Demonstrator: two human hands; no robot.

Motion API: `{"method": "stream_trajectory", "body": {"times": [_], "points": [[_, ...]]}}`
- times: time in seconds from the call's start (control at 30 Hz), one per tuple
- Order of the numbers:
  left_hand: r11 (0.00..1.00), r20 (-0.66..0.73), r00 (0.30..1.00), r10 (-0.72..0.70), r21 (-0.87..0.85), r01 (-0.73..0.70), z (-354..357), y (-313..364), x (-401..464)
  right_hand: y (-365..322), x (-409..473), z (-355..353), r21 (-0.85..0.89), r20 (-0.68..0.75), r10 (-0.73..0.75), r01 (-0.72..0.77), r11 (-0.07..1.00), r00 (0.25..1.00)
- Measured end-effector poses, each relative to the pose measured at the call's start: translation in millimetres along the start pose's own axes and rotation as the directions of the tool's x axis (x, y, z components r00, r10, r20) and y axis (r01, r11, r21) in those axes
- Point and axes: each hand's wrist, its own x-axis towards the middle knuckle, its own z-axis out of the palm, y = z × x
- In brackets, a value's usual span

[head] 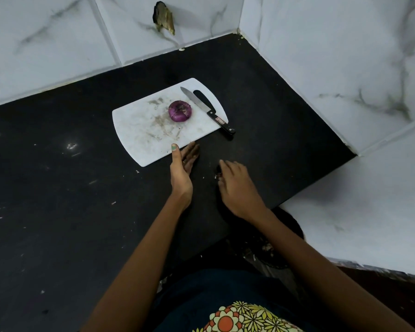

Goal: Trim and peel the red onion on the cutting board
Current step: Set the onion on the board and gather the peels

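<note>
A: Taken from the left, what is seen first?

B: The white cutting board (pixel 139 130) is laid on the dark counter (pixel 58 212), stained and scored. Near its right half the red onion (pixel 180 110) is set, a trimmed face turned upward. Its purple surface looks smooth and bare, so it is judged largely peeled already. Just to its right the knife (pixel 207 109) is laid down, blade on the board, handle end hanging past the board's edge.

A: And the hands?

B: Neither tool nor onion is held. The left hand (pixel 181 170) is stood on edge at the board's near edge, fingers straight, nothing gripped. The right hand (pixel 236 185) is lowered palm-down onto the counter beside it, fingers loosely spread over small scraps (pixel 218 175), which are probably peel.

A: What remains?

B: Clearing up, it is judged; the cutting seems finished.

A: Anything unclear?

B: The onion's underside is hidden, so the second trim cannot be confirmed. Whether scraps are pinched under the right fingers cannot be told.
</note>
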Motion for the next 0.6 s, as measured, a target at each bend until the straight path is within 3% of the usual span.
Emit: {"method": "stream_trajectory", "body": {"times": [0.1, 0.2, 0.27, 0.4, 0.6], "points": [[1.000, 0.011, 1.000, -0.013, 0.002, 0.012, 0, 1, -2, -11, -10, 13, -0.198, 0.130, -0.047, 0.073, 0.977, 0.990], [1.000, 0.022, 1.000, -0.022, -0.001, 0.022, 0, 2, -3, -17, -20, 18, -0.258, 0.068, -0.113, 0.126, 0.958, 0.991], [1.000, 0.025, 0.999, -0.029, -0.008, 0.030, 1, 3, -5, -12, -23, 20, -0.261, -0.029, -0.139, 0.127, 0.957, 0.990], [0.999, 0.035, 0.999, -0.042, -0.022, 0.042, 1, 4, -8, -5, -28, 20, -0.168, -0.071, -0.157, 0.143, 0.975, 0.985], [0.997, 0.043, 0.997, -0.058, -0.042, 0.060, 0, 5, -7, -14, -9, 3, -0.215, -0.034, -0.136, 0.126, 0.968, 0.990]]}}
